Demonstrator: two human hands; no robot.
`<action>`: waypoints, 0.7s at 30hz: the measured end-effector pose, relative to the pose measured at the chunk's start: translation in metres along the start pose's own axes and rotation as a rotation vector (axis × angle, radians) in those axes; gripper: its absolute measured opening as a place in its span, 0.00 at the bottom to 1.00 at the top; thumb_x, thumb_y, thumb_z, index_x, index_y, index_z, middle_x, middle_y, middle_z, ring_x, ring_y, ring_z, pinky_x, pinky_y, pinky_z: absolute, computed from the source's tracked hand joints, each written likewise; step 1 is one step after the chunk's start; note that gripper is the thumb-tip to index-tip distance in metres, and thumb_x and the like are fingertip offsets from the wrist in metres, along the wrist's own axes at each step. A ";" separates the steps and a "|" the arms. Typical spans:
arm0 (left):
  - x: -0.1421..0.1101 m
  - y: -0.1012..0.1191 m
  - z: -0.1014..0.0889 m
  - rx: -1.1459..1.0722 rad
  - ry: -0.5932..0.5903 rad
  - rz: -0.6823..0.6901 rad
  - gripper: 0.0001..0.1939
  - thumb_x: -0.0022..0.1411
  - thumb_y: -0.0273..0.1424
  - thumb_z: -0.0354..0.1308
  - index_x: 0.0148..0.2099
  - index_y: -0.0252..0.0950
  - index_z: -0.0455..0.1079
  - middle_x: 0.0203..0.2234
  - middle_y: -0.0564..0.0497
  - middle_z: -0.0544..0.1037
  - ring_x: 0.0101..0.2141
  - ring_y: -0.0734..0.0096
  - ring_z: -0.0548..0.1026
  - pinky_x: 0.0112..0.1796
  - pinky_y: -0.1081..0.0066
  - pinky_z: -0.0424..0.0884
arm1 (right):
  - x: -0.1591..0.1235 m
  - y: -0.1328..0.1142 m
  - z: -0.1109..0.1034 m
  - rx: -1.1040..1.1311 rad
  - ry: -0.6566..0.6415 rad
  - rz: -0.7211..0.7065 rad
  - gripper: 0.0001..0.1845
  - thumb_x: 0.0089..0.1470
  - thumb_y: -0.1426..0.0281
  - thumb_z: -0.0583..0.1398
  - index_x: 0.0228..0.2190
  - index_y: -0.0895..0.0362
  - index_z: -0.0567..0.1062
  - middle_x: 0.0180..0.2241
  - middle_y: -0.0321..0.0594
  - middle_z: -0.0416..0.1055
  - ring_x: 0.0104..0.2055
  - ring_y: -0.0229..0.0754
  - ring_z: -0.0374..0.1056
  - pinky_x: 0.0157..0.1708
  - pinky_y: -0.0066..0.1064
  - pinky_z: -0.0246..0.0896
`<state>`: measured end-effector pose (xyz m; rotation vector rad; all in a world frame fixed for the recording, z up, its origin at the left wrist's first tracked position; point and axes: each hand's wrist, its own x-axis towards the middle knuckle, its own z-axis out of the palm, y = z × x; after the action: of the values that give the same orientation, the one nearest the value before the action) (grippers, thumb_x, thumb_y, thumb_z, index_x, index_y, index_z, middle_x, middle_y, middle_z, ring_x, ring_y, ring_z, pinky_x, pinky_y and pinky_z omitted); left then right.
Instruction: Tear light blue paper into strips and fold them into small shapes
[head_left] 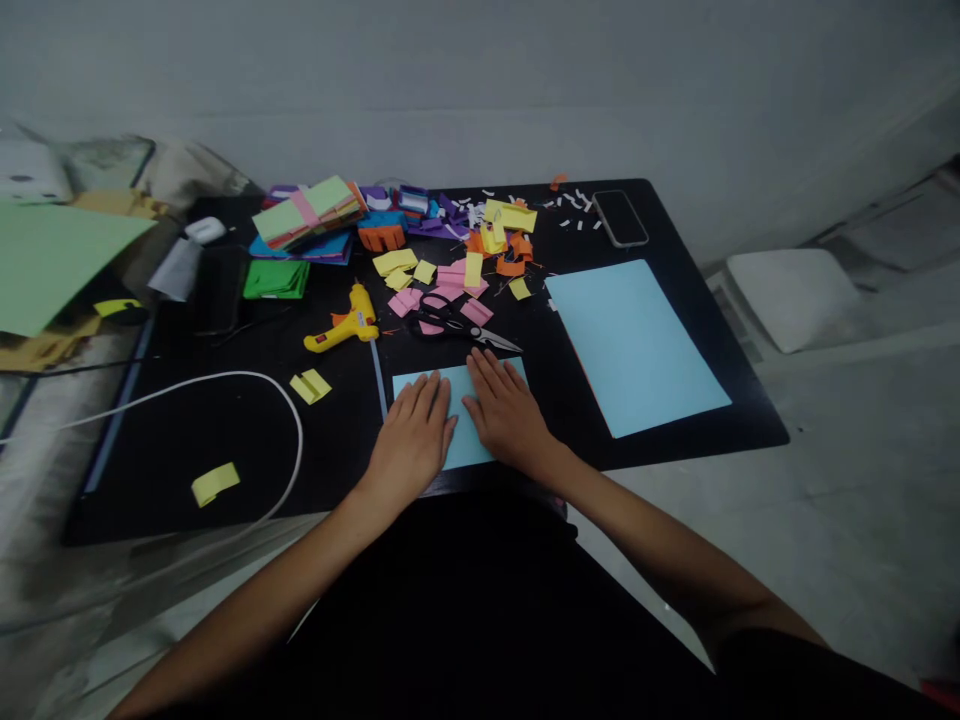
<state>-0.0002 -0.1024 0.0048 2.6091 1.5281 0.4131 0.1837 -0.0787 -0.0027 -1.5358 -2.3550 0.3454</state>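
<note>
A light blue sheet of paper [466, 452], which looks folded, lies at the front edge of the black table. My left hand [414, 430] rests flat on its left part, fingers stretched out. On its upper right part lies my right hand [504, 405], also flat with the fingers straight. Parts of the sheet are hidden beneath both hands. Just beyond my fingertips are black-handled scissors [457, 322] with their blades pointing right. A yellow glue gun [346, 320] lies to the left of the scissors. Right of my hands is a larger stack of light blue paper [637, 345].
Cut pink pieces [454, 280], yellow pieces [510, 215] and bundled coloured paper [311, 215] crowd the table's back. A phone [620, 218] lies at the back right. A white cable [298, 430] loops across the left side. A white stool [780, 298] stands at right.
</note>
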 end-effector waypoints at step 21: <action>-0.100 0.041 -0.027 0.045 -0.082 0.083 0.22 0.75 0.28 0.47 0.66 0.28 0.68 0.61 0.36 0.76 0.60 0.52 0.75 0.61 0.53 0.73 | -0.004 0.003 0.002 0.016 0.022 -0.017 0.33 0.71 0.67 0.49 0.72 0.63 0.51 0.73 0.54 0.52 0.76 0.53 0.45 0.74 0.53 0.43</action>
<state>-0.0199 -0.2112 0.0210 2.6945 1.4248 0.2780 0.1869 -0.0810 -0.0059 -1.5034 -2.3413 0.3410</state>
